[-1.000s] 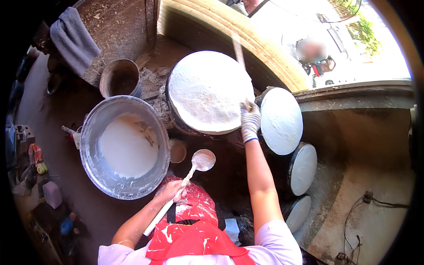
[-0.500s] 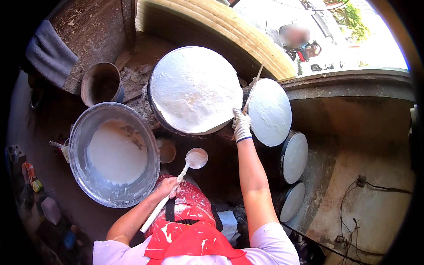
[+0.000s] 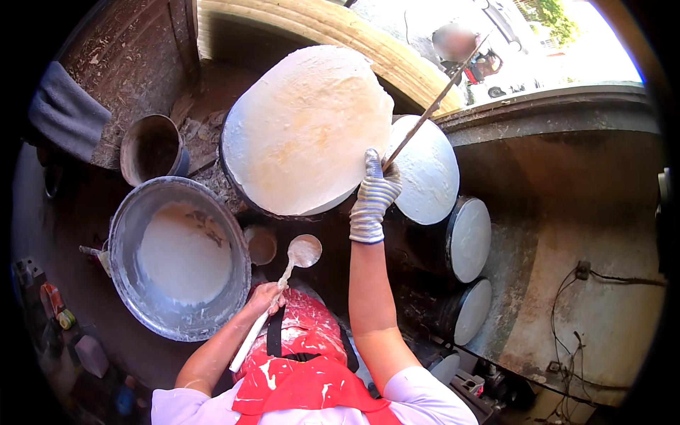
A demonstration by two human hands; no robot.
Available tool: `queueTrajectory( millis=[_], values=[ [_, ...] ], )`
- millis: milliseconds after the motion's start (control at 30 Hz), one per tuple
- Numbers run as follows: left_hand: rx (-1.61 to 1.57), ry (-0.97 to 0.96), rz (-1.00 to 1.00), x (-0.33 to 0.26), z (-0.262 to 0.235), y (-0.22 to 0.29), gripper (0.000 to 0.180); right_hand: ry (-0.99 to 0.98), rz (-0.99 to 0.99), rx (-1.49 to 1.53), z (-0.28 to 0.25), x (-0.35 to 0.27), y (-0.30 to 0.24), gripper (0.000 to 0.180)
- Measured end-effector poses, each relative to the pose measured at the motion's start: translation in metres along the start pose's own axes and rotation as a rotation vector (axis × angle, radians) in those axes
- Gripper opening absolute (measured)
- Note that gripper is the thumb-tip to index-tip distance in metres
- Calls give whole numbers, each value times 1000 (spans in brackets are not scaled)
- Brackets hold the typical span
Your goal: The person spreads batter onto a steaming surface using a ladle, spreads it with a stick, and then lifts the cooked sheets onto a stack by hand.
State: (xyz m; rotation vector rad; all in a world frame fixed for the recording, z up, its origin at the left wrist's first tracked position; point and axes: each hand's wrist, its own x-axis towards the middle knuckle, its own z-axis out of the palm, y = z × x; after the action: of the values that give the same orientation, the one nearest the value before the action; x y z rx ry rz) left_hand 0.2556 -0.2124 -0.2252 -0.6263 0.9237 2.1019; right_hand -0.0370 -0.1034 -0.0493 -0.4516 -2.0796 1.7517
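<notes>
1. The right hand [image 3: 375,198], in a striped glove, is closing its fingers around a thin brown stick [image 3: 433,108], with the thumb pointing up beside it.
2. That hand is sitting at the lower right edge of the largest white round [image 3: 308,131]; I cannot tell whether the glove is touching it.
3. The left hand [image 3: 265,296], bare, is curling round the handle of a ladle [image 3: 252,335] in front of the red apron [image 3: 312,386], its fingers pressing together on the shaft.
4. The stick is slanting up and right from the glove, passing over the second white round [image 3: 428,170] in this view.
5. The ladle is tilting up to the right, its scoop holding something whitish and its neck wearing a pale, lumpy coat.
6. The largest round is lying ahead of the person, looking uneven at the rim, with faint yellowish patches toward its middle.
7. The grey tub [image 3: 180,322] is standing at the left, holding a pale mixture [image 3: 185,258]; white smears are marking its inner wall.
8. Counting up, five white rounds are showing, the lowest only partly, along with one stick, one ladle, one tub, one bucket [image 3: 150,145] and one small pot [image 3: 261,245].
</notes>
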Motion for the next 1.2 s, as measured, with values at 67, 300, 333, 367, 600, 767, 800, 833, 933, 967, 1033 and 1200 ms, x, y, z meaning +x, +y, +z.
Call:
queueTrajectory(
  millis=[67,300,333,367,600,767,800,833,933,967,1033,1200],
  values=[
    [-7,21,-15,5,-4,-3,29,41,-29,43,-9,-14,-6,19],
    [65,89,8,28,-47,-23,31,150,-32,-22,-120,-52,-37,23],
    [130,94,-3,30,-50,-17,32,160,-26,-82,-150,-58,-38,22],
    [147,84,-8,29,-51,-12,33,175,-17,-141,-184,-65,-38,22],
    [283,27,-100,43,-12,10,35,437,87,-492,-449,-166,-34,23],
    [363,-53,-146,48,68,13,37,543,171,-661,-605,-271,-31,25],
    [371,-96,-113,52,78,6,38,533,177,-732,-630,-292,-30,22],
    [350,-166,-107,55,90,1,41,522,190,-803,-649,-313,-25,20],
    [267,-322,-109,68,129,-17,43,520,199,-798,-663,-354,-6,19],
    [222,-345,-107,75,147,-11,43,533,121,-835,-656,-361,18,21],
    [161,-500,-149,91,159,-12,42,491,174,-966,-626,-379,51,25],
    [110,-605,-239,97,188,-36,43,135,329,-1180,-556,-460,195,46]
  ],
)
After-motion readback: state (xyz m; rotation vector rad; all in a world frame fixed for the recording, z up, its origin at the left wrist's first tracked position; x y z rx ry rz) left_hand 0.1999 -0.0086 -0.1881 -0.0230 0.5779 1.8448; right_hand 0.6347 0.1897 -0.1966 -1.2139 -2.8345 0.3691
